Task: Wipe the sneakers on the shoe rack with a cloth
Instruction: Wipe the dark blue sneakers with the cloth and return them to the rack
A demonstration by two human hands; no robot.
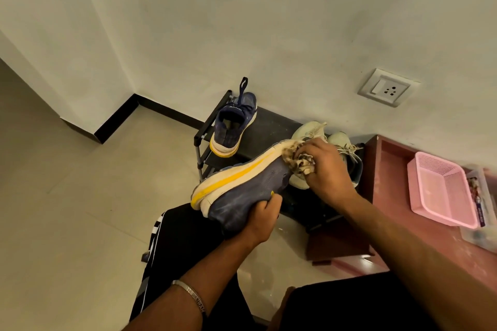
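Observation:
My left hand grips a navy sneaker with a white and yellow sole, held on its side above my knee. My right hand holds a stained, crumpled cloth pressed against the toe end of that sneaker. Its matching navy sneaker stands heel toward me on the top of the black shoe rack. A pair of pale sneakers sits on the rack behind my right hand, partly hidden by it.
A pink plastic basket rests on a reddish-brown surface to the right of the rack. A wall socket is above it. Light floor tiles spread to the left, and my dark-trousered legs fill the bottom.

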